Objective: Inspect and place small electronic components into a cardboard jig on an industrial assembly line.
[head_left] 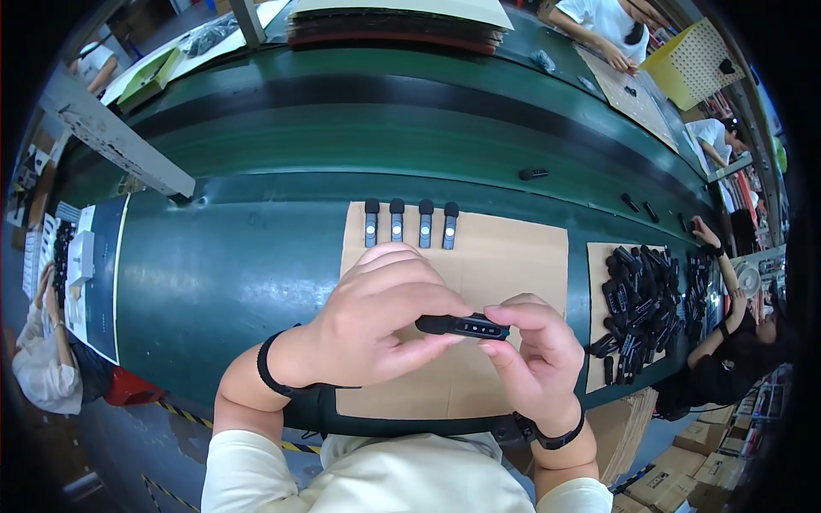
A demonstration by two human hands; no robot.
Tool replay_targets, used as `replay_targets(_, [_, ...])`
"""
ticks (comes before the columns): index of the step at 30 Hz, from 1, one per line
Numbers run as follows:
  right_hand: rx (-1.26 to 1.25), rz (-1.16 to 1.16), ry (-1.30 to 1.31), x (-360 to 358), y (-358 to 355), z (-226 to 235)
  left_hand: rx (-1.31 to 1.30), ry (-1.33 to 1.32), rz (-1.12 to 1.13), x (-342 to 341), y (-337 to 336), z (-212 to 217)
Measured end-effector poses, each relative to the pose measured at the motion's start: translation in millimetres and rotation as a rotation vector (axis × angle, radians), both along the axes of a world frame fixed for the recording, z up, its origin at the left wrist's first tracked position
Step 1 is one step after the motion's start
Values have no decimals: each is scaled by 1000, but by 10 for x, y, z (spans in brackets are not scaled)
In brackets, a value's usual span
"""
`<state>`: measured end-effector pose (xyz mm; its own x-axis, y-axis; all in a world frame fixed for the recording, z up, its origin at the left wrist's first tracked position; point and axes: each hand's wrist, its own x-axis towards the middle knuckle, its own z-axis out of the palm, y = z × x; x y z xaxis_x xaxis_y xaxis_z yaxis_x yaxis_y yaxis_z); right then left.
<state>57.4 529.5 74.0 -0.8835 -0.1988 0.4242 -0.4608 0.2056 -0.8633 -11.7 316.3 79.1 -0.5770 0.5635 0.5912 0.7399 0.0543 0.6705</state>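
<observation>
Between my two hands is a small black clip-on wireless microphone [473, 327] with a dark foam tip, lying sideways above the cardboard sheet [505, 265]. My left hand [376, 312] pinches its foam end between thumb and fingers. The other end sits between the thumb and forefinger of my right hand [540, 346]. Just beyond my left hand, several like microphones [425, 227] stand in an even row at the sheet's far left, foam ends pointing away, each with a pale round spot.
A heap of black microphones [637, 299] covers another cardboard piece at right, beside a co-worker [727, 359]. Loose microphones [534, 174] lie on the green conveyor belt [342, 128] ahead. A metal post [128, 141] rises at left. Stacked sheets [398, 26] lie across the belt.
</observation>
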Motion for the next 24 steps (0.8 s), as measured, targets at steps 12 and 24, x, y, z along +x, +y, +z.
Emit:
replay_targets(12, [-128, -56, -146, 2, -29, -20, 25, -170, 27, -12, -48, 12])
replay_targets(24, [139, 90, -24, -52, 35, -13, -79, -341, -35, -22, -108, 6])
